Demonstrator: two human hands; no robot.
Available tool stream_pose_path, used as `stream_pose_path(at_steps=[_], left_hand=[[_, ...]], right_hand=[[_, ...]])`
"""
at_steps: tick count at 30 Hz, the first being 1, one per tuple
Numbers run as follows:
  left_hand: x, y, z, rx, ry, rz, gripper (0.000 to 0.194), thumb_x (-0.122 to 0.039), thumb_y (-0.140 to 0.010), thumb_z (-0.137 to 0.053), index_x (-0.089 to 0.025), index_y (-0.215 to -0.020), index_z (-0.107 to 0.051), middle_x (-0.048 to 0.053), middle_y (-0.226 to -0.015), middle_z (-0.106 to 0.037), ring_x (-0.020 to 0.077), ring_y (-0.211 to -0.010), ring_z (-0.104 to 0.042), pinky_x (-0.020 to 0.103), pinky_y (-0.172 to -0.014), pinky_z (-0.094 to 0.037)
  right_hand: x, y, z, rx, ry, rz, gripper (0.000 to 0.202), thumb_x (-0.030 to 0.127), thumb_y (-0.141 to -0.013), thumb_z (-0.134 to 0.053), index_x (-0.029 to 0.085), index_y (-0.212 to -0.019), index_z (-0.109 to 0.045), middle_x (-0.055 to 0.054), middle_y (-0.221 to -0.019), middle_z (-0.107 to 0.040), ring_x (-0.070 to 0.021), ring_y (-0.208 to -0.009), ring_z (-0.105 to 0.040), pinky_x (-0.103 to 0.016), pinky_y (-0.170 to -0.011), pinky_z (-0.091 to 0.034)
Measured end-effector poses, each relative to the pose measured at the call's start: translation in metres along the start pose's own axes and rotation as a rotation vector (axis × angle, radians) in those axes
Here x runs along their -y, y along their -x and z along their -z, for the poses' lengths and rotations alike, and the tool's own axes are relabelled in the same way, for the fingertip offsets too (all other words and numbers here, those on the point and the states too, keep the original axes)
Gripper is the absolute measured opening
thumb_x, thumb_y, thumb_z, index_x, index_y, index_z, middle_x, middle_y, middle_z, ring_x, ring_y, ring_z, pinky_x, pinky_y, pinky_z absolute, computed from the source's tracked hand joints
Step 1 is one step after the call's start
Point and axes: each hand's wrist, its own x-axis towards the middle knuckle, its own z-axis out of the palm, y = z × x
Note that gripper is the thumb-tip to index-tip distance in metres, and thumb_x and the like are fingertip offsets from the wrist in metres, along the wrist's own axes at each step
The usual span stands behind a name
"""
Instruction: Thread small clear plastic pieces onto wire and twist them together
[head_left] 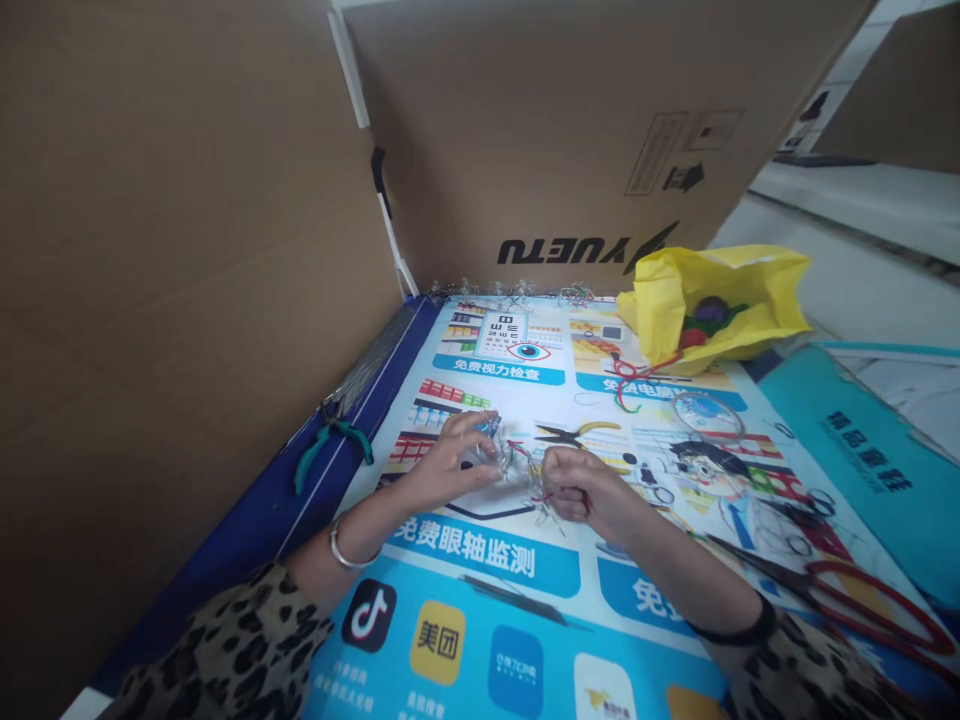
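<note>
1. Working the thin, silvery wire tangle (pixel 519 460) appears the step in hand; it sits between both hands, above a blue-and-white printed paper sheet (pixel 480 610).
2. Right hand (pixel 581 485): clenched on the tangle. Left hand (pixel 454 460): bent beside it (pinch cannot be told).
3. Next move likely calls for a steady right-hand hold.

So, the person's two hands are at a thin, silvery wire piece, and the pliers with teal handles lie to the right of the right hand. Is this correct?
Not quite: in the head view, the pliers with teal handles lie to the left of the left hand. It and the right hand are indeed at the thin, silvery wire piece.
</note>
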Motion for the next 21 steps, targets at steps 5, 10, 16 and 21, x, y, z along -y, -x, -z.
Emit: stream_pose_path(at_steps=[5,10,16,21], left_hand=[[-0.004,0.001,-0.003,-0.010,0.077,0.046,0.020,-0.034,-0.085,-0.050,-0.019,-0.081,-0.063,0.007,-0.133,-0.044,0.0237,-0.128,-0.032,0.041,-0.107,-0.021],[-0.003,-0.001,0.004,0.084,0.165,0.042,0.020,-0.032,-0.085,-0.051,-0.019,-0.076,-0.064,0.006,-0.129,-0.049,0.0225,-0.127,-0.033,0.039,-0.107,-0.021],[0.001,0.000,0.008,0.255,0.279,-0.004,0.021,-0.032,-0.085,-0.051,-0.019,-0.075,-0.064,0.007,-0.117,-0.058,0.0207,-0.128,-0.034,0.038,-0.107,-0.021],[0.002,0.002,0.007,0.283,0.383,0.052,0.025,-0.038,-0.084,-0.050,-0.018,-0.076,-0.063,0.007,-0.122,-0.055,0.0224,-0.129,-0.034,0.037,-0.107,-0.023]], right_hand=[[-0.001,0.000,-0.001,0.025,0.046,-0.015,0.017,0.022,-0.071,-0.062,0.017,-0.064,-0.047,0.009,-0.048,-0.030,-0.0027,-0.038,-0.021,-0.018,-0.038,-0.011],[0.009,0.000,0.002,-0.094,0.026,0.007,0.020,0.024,-0.070,-0.063,0.018,-0.063,-0.045,0.010,-0.046,-0.025,-0.0030,-0.037,-0.020,-0.019,-0.037,-0.010],[0.019,0.001,0.005,-0.215,0.098,0.119,0.020,0.024,-0.072,-0.061,0.019,-0.062,-0.044,0.011,-0.047,-0.021,-0.0040,-0.039,-0.015,-0.021,-0.039,-0.011],[0.019,-0.001,0.006,-0.348,0.430,0.122,0.021,0.032,-0.074,-0.057,0.019,-0.063,-0.046,0.009,-0.046,-0.028,-0.0052,-0.040,-0.021,-0.021,-0.040,-0.013]])
